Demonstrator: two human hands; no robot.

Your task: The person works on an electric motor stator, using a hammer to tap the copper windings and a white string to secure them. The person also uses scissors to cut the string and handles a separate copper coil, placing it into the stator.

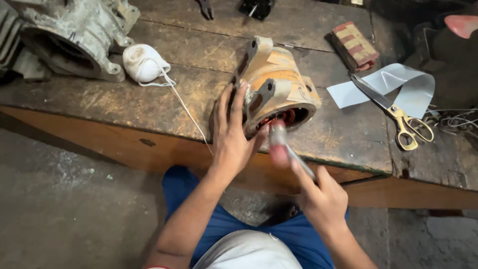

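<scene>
An orange motor stator housing (276,82) lies on its side on the worn wooden bench (149,99), its open end with copper windings facing me. My left hand (234,134) grips the housing's left flank, fingers spread along its flange. My right hand (321,197) holds a small hammer (284,147) by its thin handle; the blurred head is right at the housing's lower rim.
A grey metal motor casing (69,37) sits at the back left. Beside it lies a ball of white string (143,62) with a loose strand. Gold-handled scissors (398,112) rest on grey sheet paper (398,84) at right, near a striped block (354,46).
</scene>
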